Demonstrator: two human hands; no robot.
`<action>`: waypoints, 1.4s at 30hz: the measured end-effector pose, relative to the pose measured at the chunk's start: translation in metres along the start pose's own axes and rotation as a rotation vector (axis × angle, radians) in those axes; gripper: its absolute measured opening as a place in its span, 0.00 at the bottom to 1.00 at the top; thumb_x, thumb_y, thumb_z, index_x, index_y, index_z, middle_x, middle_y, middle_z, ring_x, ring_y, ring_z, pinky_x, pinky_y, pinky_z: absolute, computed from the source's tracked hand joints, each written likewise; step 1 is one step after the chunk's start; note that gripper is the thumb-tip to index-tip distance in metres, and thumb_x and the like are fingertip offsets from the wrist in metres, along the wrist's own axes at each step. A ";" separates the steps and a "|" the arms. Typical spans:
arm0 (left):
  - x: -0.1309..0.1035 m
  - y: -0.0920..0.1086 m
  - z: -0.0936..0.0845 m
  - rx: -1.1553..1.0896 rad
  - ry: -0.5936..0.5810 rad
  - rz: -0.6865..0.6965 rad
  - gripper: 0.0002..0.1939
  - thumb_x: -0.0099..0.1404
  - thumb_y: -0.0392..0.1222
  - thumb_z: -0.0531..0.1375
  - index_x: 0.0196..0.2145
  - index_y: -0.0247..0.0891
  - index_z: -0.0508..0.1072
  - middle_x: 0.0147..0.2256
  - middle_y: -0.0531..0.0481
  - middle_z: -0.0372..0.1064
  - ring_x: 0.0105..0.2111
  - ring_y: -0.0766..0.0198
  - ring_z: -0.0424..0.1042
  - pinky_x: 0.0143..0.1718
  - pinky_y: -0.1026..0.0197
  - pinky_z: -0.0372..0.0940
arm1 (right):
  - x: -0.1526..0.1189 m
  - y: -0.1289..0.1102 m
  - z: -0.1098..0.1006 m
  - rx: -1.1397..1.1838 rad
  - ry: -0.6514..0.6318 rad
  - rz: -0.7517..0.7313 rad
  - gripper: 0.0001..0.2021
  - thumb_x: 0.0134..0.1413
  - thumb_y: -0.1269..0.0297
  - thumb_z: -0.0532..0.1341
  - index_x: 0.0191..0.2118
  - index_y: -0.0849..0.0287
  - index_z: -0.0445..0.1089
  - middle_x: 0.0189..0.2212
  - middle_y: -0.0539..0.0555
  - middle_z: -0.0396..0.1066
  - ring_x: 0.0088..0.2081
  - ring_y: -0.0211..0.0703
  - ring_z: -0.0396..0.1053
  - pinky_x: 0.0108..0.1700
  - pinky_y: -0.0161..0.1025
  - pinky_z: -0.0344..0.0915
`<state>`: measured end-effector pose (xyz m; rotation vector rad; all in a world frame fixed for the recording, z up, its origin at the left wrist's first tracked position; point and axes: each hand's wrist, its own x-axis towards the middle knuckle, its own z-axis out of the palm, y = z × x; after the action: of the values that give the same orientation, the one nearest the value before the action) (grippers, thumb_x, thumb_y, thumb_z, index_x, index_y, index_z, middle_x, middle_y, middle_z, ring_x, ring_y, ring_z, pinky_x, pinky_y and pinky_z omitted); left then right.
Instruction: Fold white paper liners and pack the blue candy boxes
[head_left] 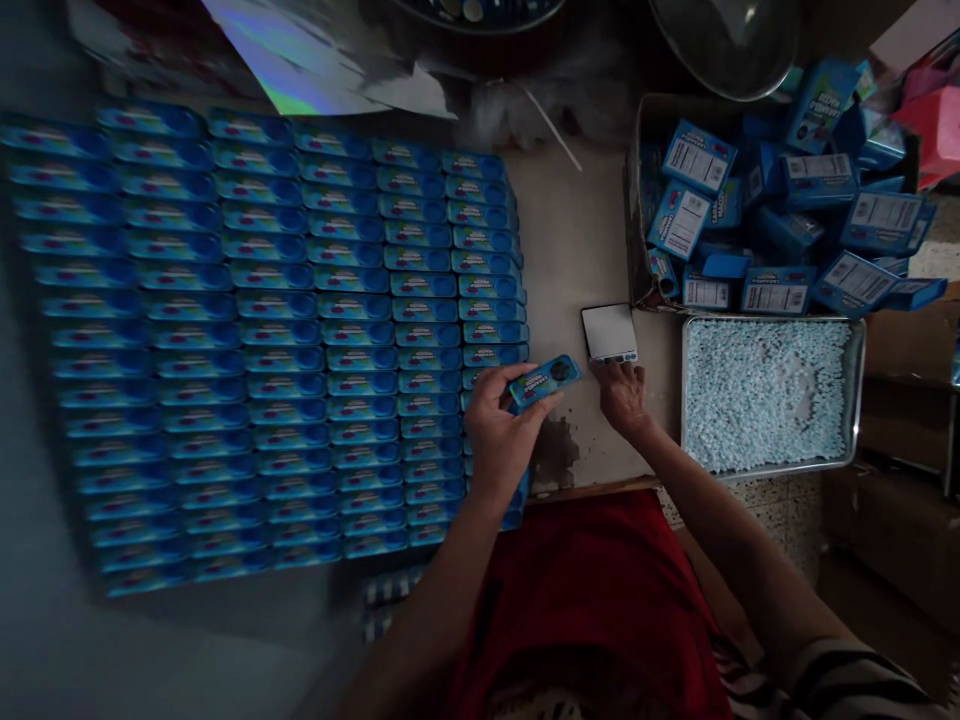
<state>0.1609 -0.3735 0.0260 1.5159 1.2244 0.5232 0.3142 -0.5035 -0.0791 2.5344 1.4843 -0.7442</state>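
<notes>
My left hand (504, 420) is closed around a small blue candy box (546, 382). The box is tilted, its printed face up and a dark round spot at its right end. Just to the right, my right hand (621, 392) touches the near edge of a small digital scale (609, 332), by its row of buttons. Its fingers are bent and a little apart, and I see nothing held in them. The scale's pale square top carries no box. Left of my hands stand many blue candy boxes (352, 340) in tight columns, some partly hidden behind my left hand.
A metal tray (685, 400) of small pale-blue candies lies to the right. Behind it, a cardboard carton (639, 200) overflows with loose blue boxes. A metal bowl (731, 50) and crumpled plastic sheeting (330, 60) sit at the back. The table's front edge runs before the red apron.
</notes>
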 end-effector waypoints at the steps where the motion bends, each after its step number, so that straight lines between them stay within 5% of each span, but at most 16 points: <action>1: 0.001 0.000 0.001 0.000 0.005 0.002 0.18 0.56 0.43 0.72 0.45 0.43 0.78 0.45 0.50 0.70 0.47 0.57 0.75 0.48 0.56 0.73 | 0.000 0.000 -0.003 0.007 -0.003 -0.005 0.28 0.69 0.70 0.47 0.70 0.50 0.63 0.56 0.65 0.70 0.55 0.59 0.61 0.54 0.53 0.53; 9: 0.005 -0.005 0.012 0.005 0.059 0.052 0.18 0.54 0.41 0.72 0.44 0.42 0.78 0.45 0.50 0.72 0.46 0.58 0.74 0.48 0.57 0.71 | -0.068 0.033 0.011 0.161 0.055 -0.040 0.23 0.73 0.62 0.51 0.67 0.53 0.68 0.47 0.61 0.73 0.48 0.53 0.67 0.52 0.48 0.58; 16: 0.021 -0.010 0.037 0.049 0.023 0.111 0.19 0.53 0.39 0.72 0.43 0.42 0.77 0.43 0.51 0.73 0.46 0.57 0.74 0.50 0.56 0.69 | -0.118 0.119 0.024 0.207 0.499 0.160 0.22 0.69 0.61 0.54 0.65 0.55 0.67 0.57 0.64 0.67 0.57 0.57 0.62 0.59 0.55 0.61; 22: 0.033 -0.018 0.062 0.041 0.011 0.136 0.19 0.52 0.39 0.71 0.43 0.42 0.76 0.42 0.52 0.74 0.44 0.57 0.74 0.51 0.54 0.69 | -0.145 0.175 0.027 -0.034 0.242 0.329 0.31 0.66 0.54 0.57 0.71 0.55 0.58 0.70 0.69 0.53 0.68 0.67 0.51 0.62 0.59 0.57; 25: 0.036 -0.018 0.069 0.099 0.010 0.192 0.19 0.52 0.39 0.71 0.43 0.42 0.76 0.43 0.52 0.74 0.46 0.57 0.74 0.52 0.54 0.68 | -0.147 0.188 0.030 -0.043 0.161 0.352 0.29 0.64 0.54 0.58 0.68 0.54 0.61 0.68 0.69 0.56 0.66 0.66 0.55 0.60 0.57 0.58; 29: 0.045 -0.013 0.081 0.145 0.000 0.252 0.19 0.52 0.36 0.71 0.42 0.42 0.76 0.42 0.51 0.75 0.46 0.56 0.73 0.52 0.54 0.68 | -0.132 0.206 0.030 0.422 0.103 0.532 0.17 0.58 0.62 0.60 0.52 0.60 0.72 0.56 0.68 0.67 0.56 0.60 0.65 0.55 0.50 0.61; 34: 0.060 -0.007 0.103 0.158 -0.068 0.324 0.19 0.51 0.33 0.70 0.42 0.40 0.77 0.42 0.50 0.75 0.46 0.56 0.74 0.50 0.55 0.68 | -0.120 0.234 0.020 0.931 0.049 0.618 0.11 0.46 0.57 0.66 0.34 0.57 0.70 0.33 0.56 0.71 0.39 0.48 0.69 0.40 0.40 0.63; 39: 0.066 -0.006 0.114 0.190 -0.074 0.340 0.18 0.52 0.33 0.70 0.41 0.41 0.76 0.43 0.50 0.75 0.46 0.56 0.74 0.52 0.54 0.68 | -0.135 0.244 0.009 1.347 -0.019 0.579 0.20 0.43 0.43 0.65 0.30 0.55 0.65 0.24 0.48 0.65 0.24 0.36 0.61 0.26 0.35 0.59; 42: 0.068 -0.006 0.115 0.189 -0.055 0.342 0.18 0.52 0.32 0.70 0.41 0.43 0.76 0.43 0.50 0.75 0.47 0.56 0.73 0.52 0.54 0.68 | -0.144 0.242 0.004 1.616 0.024 0.542 0.18 0.42 0.45 0.65 0.30 0.53 0.64 0.25 0.48 0.65 0.25 0.36 0.60 0.25 0.33 0.58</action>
<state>0.2785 -0.3660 -0.0361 1.9049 0.9981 0.5967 0.4589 -0.7434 -0.0513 3.4550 -0.2547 -2.3782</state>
